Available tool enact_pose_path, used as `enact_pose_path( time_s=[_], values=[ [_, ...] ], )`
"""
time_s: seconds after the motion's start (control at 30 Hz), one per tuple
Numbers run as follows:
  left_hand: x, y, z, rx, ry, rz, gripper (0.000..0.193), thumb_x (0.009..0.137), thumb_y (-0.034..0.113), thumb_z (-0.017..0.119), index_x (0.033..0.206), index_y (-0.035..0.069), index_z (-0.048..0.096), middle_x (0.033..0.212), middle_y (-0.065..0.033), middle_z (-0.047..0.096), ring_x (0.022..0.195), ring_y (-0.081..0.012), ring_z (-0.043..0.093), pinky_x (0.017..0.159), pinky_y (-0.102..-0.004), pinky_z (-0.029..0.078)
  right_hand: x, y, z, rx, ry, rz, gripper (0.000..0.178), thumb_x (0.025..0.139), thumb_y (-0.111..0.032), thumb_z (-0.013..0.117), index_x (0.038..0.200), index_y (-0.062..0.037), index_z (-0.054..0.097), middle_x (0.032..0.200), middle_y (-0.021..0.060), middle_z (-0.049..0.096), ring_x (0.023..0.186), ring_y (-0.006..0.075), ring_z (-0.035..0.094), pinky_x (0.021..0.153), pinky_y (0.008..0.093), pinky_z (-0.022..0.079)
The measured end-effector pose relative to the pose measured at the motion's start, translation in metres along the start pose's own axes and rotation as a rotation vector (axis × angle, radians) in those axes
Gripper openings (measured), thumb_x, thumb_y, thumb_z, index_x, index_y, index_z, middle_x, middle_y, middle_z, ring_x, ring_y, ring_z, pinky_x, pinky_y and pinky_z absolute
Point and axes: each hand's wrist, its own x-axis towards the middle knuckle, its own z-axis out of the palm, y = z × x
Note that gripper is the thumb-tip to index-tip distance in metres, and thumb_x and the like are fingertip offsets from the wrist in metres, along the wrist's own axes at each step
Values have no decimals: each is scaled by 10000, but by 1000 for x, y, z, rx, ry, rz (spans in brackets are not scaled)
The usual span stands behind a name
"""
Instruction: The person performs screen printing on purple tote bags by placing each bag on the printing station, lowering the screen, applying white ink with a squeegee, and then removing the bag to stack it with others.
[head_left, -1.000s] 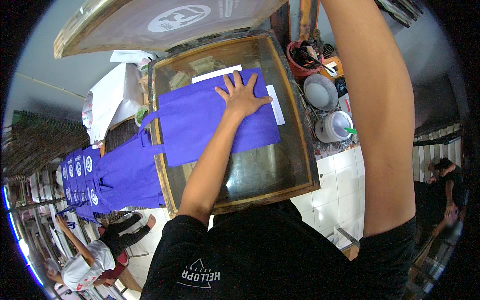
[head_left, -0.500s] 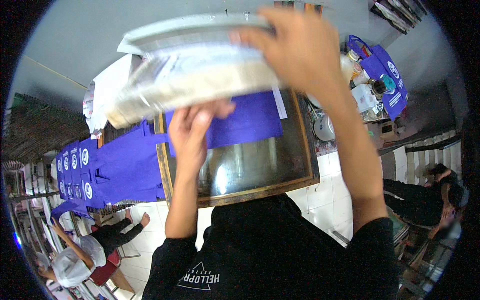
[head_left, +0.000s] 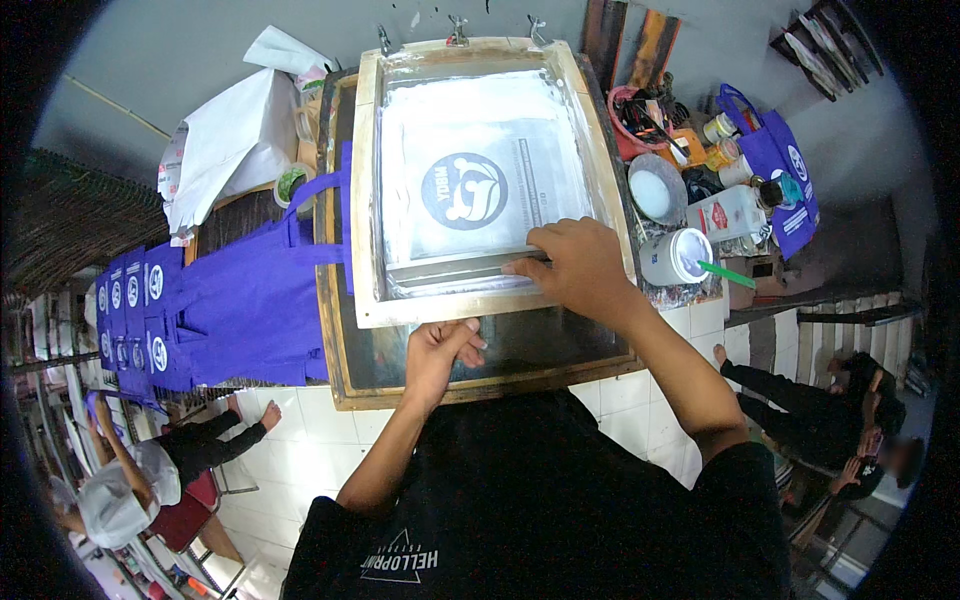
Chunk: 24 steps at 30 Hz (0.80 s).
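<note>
A wood-rimmed printing screen (head_left: 367,215) lies down on the dark glass-topped table (head_left: 510,355), held at the far side by metal clamps (head_left: 457,32). White ink smears its mesh around a round emblem. My right hand (head_left: 583,262) grips a long squeegee (head_left: 450,270) that lies across the near end of the mesh. Just below the screen's near edge is my left hand (head_left: 440,357), its fingers curled and thumb close to the rim, nothing visible in them. From under the screen's left side sticks out a purple bag (head_left: 346,220), mostly hidden.
Printed purple bags (head_left: 150,310) spread out at the left, near a white paper-covered box (head_left: 235,130). At right stand an ink tub (head_left: 672,257) with a green stick, a bowl (head_left: 655,190) and bottles. One person sits at lower left, another at far right.
The screen has swung down from its raised tilt and now lies flat. My right hand has come down and nearer with the squeegee; my left hand has drawn back toward me.
</note>
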Motion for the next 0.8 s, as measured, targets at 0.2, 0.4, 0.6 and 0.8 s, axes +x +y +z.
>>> enact_pose_path(
  time_s=[0.2,0.4,0.6,0.8],
  values=[
    [-2,2,3,-18,31,-8,253,964,175,704,821,-34,694,697,-118,683,534,-162,635,520,-285,502,60,40,19,-48,27,-44,480,852,-549,706,829,-70,702,752,132,694,743,361,679,683,475,494],
    [2,8,-8,-62,-64,-109,260,953,162,646,944,-97,669,811,-208,722,631,-251,696,687,-371,576,169,116,33,-157,52,46,635,800,-686,708,1023,-95,769,772,175,711,783,371,701,708,482,517],
    [-11,21,-1,-493,-45,-221,426,979,183,544,1226,-161,586,1160,-302,701,1025,-327,736,914,-400,607,214,119,8,-105,-125,182,802,735,-749,713,1157,-69,762,1090,217,740,1013,379,709,899,474,536],
    [19,85,-11,241,-297,24,349,1008,265,616,1218,-6,683,1135,-189,737,1049,-286,722,882,-373,568,198,124,29,-258,-30,224,764,772,-776,659,1041,-71,779,1006,185,753,967,352,722,847,480,548]
  ],
)
